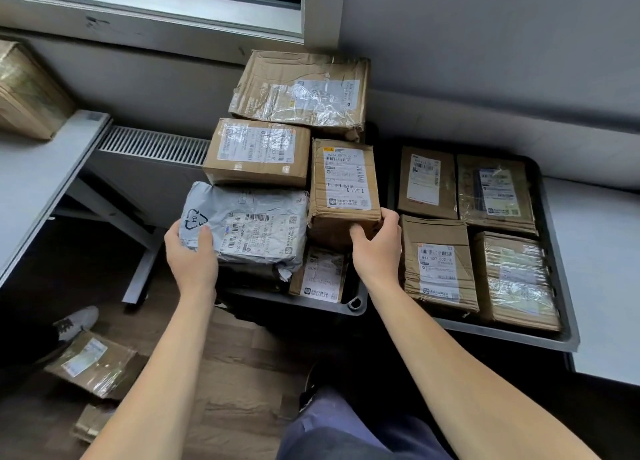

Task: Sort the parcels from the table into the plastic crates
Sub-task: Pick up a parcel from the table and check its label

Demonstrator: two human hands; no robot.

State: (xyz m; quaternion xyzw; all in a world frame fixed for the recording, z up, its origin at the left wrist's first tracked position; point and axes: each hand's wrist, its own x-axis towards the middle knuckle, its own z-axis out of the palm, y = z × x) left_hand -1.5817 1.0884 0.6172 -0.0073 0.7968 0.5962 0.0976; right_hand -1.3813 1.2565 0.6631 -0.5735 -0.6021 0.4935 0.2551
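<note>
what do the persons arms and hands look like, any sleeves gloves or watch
The left arm and right arm are bare up to the frame edge, no sleeves showing. The left hand and right hand wear no gloves; neither wrist carries a watch or band.

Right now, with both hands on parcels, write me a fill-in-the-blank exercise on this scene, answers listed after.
The left hand grips a poly mailer whose colour is ____.
The number inside the mailer's recycling triangle is ____.
The right hand grips a brown box made of ____.
The right crate shows ____ parcels on top.
Missing words: grey; 04; cardboard; four.
</note>
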